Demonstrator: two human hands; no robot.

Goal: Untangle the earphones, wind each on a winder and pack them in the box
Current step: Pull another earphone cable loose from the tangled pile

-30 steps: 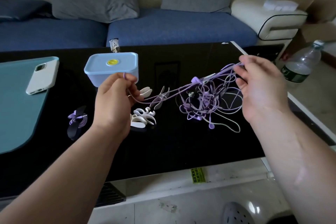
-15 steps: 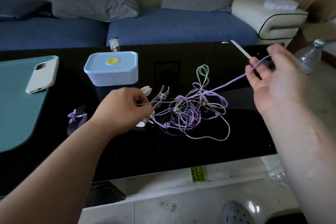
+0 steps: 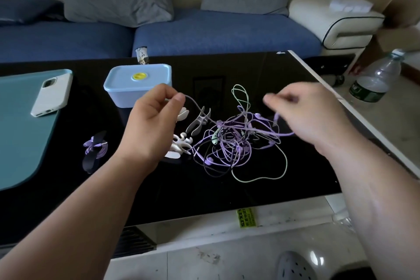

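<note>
A tangle of purple and pale green earphones [image 3: 236, 141] lies in the middle of the black table [image 3: 227, 191]. My left hand [image 3: 152, 125] pinches one purple cord between thumb and forefinger, just in front of the light blue lidded box [image 3: 136, 84]. My right hand [image 3: 306, 116] is blurred above the tangle's right side, with a purple cord running through its curled fingers. Several white winders [image 3: 193, 125] lie between my left hand and the tangle. A dark winder wound with a purple earphone [image 3: 95, 148] sits further left.
A white phone [image 3: 52, 95] rests on a teal mat [image 3: 20, 125] at the table's left. A plastic bottle [image 3: 377, 79] stands on the floor to the right. A blue sofa [image 3: 204, 32] with grey cushions runs behind the table.
My right hand has swung in from the far right toward the tangle. My left hand has lifted up and back toward the box, holding its cord.
</note>
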